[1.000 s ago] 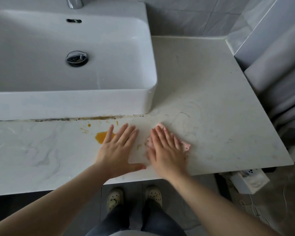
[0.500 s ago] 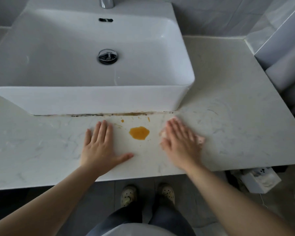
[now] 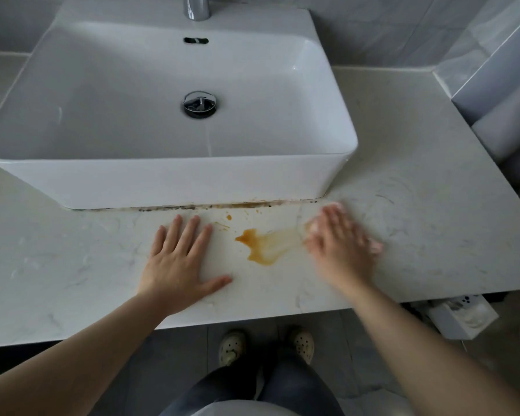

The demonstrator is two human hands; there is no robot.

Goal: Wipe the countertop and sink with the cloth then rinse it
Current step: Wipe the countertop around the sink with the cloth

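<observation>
My right hand [image 3: 339,244] presses flat on a pink cloth [image 3: 376,246], which shows only at the hand's edges; the hand is motion-blurred. An orange stain [image 3: 260,246] lies smeared on the pale marble countertop [image 3: 418,223], between my two hands and just left of the cloth. My left hand [image 3: 179,259] rests flat on the counter with fingers spread, holding nothing. The white rectangular sink [image 3: 174,181] stands behind both hands, with its drain [image 3: 199,104] in the middle.
A chrome faucet [image 3: 197,7] rises at the sink's back edge. Dark grime [image 3: 222,205] lines the joint under the sink's front wall. A white box [image 3: 460,316] sits on the floor under the counter's right end. Grey tiled walls close the back and right.
My right hand has dragged the cloth through the orange spot, smearing it rightward. My left hand stays flat on the counter left of the stain. The view has shifted left, centring the sink.
</observation>
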